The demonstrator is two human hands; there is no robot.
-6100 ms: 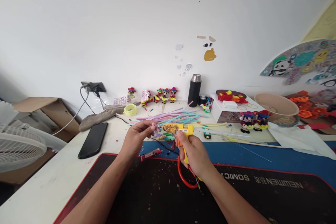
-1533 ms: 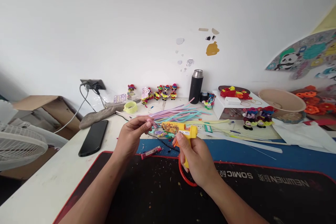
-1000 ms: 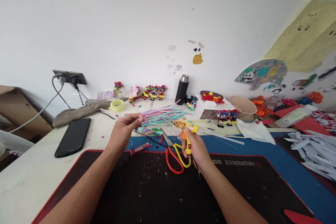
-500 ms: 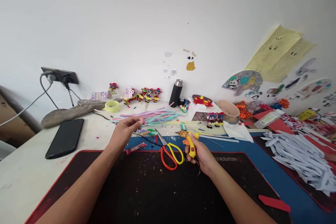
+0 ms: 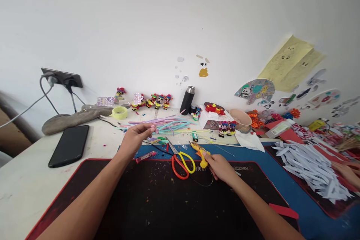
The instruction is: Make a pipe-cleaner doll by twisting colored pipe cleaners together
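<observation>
My left hand [image 5: 133, 138] is closed, thumb and fingers pinching a small pink fuzzy piece [image 5: 154, 129] just in front of the pile of pipe cleaners [image 5: 168, 124]. My right hand [image 5: 221, 167] has its fingers on a yellow hot glue gun [image 5: 203, 162], whose nozzle points away to the left, low over the table. Part of the grip is hidden by the fingers. Between my hands lie scissors [image 5: 180, 172] with one red and one yellow handle, slightly apart. A green lighter [image 5: 195, 137] is beyond the glue gun.
A black mat [image 5: 157, 206] covers the front. A phone [image 5: 69, 146] and tape roll [image 5: 119, 112] are at left. Small figures [image 5: 159, 101] and a black flask [image 5: 187, 100] stand by the wall. White paper strips [image 5: 309, 168] and another person's hand [image 5: 348, 172] are at right.
The glue gun has tipped over and come lower, with my right hand shifting to its side. My left hand stays almost still. Another person's hand has appeared at the right edge.
</observation>
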